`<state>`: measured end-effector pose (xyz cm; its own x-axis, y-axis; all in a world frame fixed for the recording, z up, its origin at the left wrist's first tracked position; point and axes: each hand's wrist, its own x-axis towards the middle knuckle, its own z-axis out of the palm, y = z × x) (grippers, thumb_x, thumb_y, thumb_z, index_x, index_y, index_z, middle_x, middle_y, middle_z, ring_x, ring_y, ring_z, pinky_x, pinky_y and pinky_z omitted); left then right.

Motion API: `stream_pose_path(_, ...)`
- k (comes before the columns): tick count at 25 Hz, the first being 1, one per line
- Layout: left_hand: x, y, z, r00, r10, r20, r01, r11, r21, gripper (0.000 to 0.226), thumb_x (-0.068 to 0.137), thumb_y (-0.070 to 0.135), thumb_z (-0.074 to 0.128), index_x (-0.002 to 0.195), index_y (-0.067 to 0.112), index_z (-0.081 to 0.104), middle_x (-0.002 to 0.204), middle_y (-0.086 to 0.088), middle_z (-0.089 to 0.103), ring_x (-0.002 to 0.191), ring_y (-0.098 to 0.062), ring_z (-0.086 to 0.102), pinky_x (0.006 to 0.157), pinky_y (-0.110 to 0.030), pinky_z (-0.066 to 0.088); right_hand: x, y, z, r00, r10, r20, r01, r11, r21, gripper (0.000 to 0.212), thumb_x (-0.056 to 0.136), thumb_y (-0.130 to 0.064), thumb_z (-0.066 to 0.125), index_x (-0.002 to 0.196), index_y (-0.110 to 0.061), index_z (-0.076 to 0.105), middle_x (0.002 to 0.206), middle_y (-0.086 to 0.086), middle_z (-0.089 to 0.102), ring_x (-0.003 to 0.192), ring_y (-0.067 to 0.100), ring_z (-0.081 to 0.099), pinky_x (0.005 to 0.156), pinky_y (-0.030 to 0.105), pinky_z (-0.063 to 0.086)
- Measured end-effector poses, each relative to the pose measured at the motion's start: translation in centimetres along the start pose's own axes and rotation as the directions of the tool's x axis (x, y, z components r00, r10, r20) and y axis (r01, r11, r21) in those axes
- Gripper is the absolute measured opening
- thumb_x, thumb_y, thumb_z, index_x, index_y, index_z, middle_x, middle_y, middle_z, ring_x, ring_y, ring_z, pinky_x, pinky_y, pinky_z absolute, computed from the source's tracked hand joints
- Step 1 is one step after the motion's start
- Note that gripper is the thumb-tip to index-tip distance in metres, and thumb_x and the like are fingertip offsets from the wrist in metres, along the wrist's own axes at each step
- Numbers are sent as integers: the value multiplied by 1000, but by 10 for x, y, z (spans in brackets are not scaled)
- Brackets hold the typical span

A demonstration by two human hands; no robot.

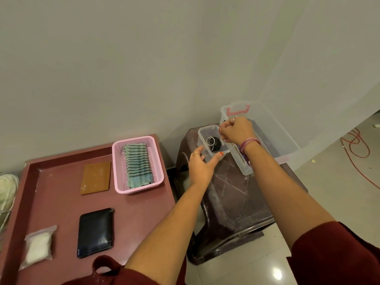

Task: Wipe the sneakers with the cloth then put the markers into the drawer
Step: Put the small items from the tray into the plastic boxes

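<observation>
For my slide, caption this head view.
Both hands at a small clear plastic container on a dark brown plastic stool.

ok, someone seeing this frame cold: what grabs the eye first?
Both hands meet over a small clear container on the dark plastic stool: the left hand touches its near side with relaxed fingers, and the right hand is curled above it, though what it pinches is unclear. Next, the pink basket holding a folded striped cloth on the reddish table. A pale sneaker peeks in at the left edge.
</observation>
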<state>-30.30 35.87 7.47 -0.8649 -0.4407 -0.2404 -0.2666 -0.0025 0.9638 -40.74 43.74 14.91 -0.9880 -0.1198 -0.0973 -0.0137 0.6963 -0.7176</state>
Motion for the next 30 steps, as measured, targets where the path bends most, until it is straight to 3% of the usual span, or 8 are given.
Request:
stream_pose_path(9, -12, -7, -20, 995, -47, 91, 54, 996, -68, 72, 82, 34, 72, 142, 14, 38, 146, -4, 43, 131, -23, 46, 106, -39, 42, -31, 1, -4, 998, 43, -41, -35, 982, 184, 23, 81, -4, 55, 67, -18, 65, 72, 10, 71, 63, 17, 67, 73, 35, 60)
stream_pose_path(12, -28, -11, -44, 998, -44, 48, 46, 998, -45, 57, 88, 25, 67, 138, 11, 44, 142, -3, 48, 124, -17, 52, 98, -20, 44, -50, -3, -1, 999, 41, -18, -34, 961, 273, 20, 83, -2, 54, 73, -16, 65, 75, 9, 70, 61, 15, 65, 66, 31, 59)
stream_pose_path(15, -49, -18, -81, 998, -39, -45, 36, 998, -58, 37, 92, 15, 61, 127, 6, 54, 128, -4, 58, 102, -5, 56, 75, 2, 40, -74, -9, 7, 1000, 14, -14, -8, 931, 365, 18, 85, -4, 58, 75, -18, 65, 76, 10, 71, 63, 14, 66, 62, 27, 56)
stream_pose_path(19, -79, -34, -142, 981, -67, -180, 43, 990, -131, 17, 93, 9, 57, 109, 11, 61, 109, -2, 62, 98, -11, 57, 84, -16, 48, -111, -23, 35, 999, -24, 36, 4, 888, 461, 14, 87, -9, 60, 80, -20, 66, 74, 3, 71, 64, 11, 67, 61, 23, 55)
stream_pose_path(24, -104, -75, -222, 936, -129, -327, 74, 982, -174, 13, 93, 15, 58, 103, 20, 63, 105, -1, 67, 100, -17, 64, 91, -33, 52, -162, -44, 95, 991, -1, 132, -66, 861, 505, 10, 88, -9, 58, 92, -11, 67, 77, 5, 71, 60, 7, 65, 53, 16, 51)
stream_pose_path(30, -116, -114, -295, 861, -229, -455, 110, 956, -272, 17, 96, 12, 53, 110, 13, 60, 95, 1, 65, 94, -17, 62, 88, -35, 50, -195, -67, 175, 960, 56, 274, -189, 851, 490, 11, 87, -7, 58, 93, -10, 67, 80, 8, 70, 62, 10, 65, 55, 19, 52)
